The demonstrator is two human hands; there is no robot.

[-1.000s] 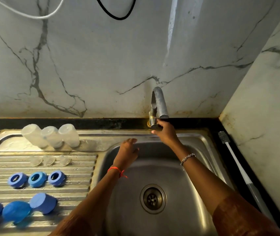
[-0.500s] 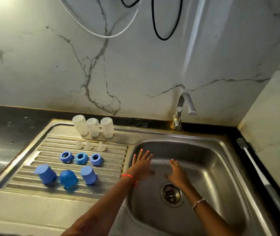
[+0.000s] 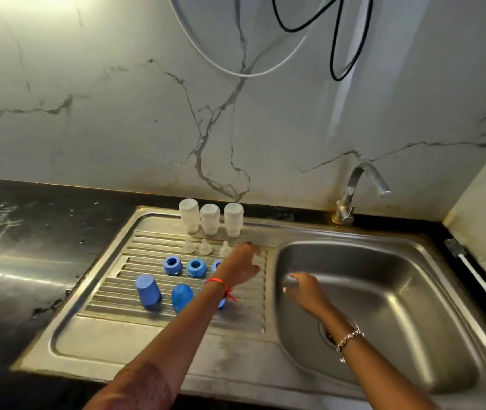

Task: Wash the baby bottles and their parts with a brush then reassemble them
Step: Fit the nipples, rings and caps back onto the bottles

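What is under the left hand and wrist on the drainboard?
Under the left hand and wrist, only an edge of a third blue ring and a sliver of a third blue cap show on the drainboard. The rest of both is covered.

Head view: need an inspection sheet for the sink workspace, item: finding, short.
Surface: steel drainboard beside sink basin, set in black counter.
Job's things: three clear bottles standing in a back row; three nipples before them; blue rings and blue caps nearer, the rightmost of each partly hidden by the arm; brush lies by the right wall.
Clutter: nothing seen.
Grips: left hand over the drainboard near the right nipple, blurred, nothing seen in it; right hand over the basin's left edge, empty.
Cables: black cable and white cable loop down the wall.
Surroundings: marble wall; tap, no water seen.
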